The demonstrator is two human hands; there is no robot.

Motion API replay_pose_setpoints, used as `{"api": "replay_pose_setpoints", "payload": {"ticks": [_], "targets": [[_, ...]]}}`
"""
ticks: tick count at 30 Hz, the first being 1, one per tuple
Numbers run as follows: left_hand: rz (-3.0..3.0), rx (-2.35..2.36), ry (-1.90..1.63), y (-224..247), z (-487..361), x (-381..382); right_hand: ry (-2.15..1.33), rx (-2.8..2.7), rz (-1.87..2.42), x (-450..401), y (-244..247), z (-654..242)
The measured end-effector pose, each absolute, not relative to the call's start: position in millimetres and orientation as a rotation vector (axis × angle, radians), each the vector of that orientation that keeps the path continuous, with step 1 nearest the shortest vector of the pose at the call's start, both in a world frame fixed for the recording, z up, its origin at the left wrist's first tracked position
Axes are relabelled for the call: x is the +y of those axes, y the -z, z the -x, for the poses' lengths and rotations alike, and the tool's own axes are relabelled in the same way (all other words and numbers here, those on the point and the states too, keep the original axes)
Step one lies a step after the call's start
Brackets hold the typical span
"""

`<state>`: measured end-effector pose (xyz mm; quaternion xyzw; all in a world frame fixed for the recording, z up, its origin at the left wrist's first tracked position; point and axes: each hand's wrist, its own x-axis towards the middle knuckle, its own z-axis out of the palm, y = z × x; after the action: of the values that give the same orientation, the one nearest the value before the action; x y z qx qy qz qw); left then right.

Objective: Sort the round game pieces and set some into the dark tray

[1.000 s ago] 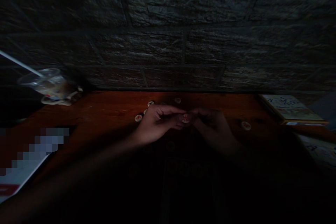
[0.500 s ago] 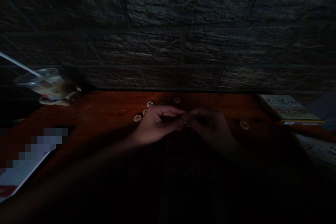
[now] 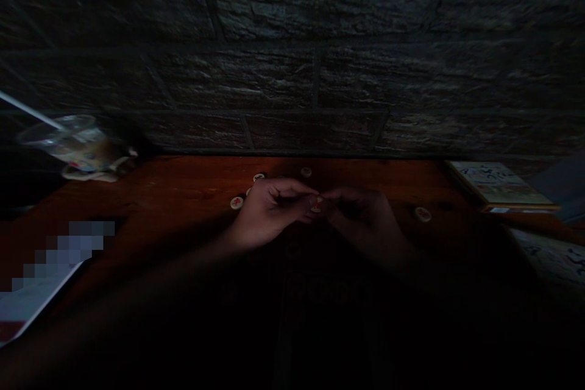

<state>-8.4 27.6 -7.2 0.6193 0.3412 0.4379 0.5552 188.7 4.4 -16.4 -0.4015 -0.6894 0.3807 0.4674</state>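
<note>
On my feed the red-marked disc (image 3: 316, 203) sits above the bench (image 3: 192, 177), between both hands: at three o'clock from my left hand (image 3: 262, 210), nine o'clock from my right hand (image 3: 370, 213), neither clearly nearer. The left pinches it; the right meets its edge, but in this gloom I can't tell whether that grip pinches too. Being round, it gives no long axis.

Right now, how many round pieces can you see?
6 at least: one piece between the fingers, three pieces beside the left hand, one beyond both hands, one right of the right hand. Faint shapes in shadow may be more.
</note>
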Motion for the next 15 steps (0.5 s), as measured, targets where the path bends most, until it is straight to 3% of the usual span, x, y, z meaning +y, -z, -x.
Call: {"api": "replay_pose_setpoints", "payload": {"ticks": [15], "targets": [[-1.773, 0.762, -1.082, 9.3, 10.3, 27.2, -0.883, -1.68, 1.026, 6.1, 21.1, -189.9]]}}
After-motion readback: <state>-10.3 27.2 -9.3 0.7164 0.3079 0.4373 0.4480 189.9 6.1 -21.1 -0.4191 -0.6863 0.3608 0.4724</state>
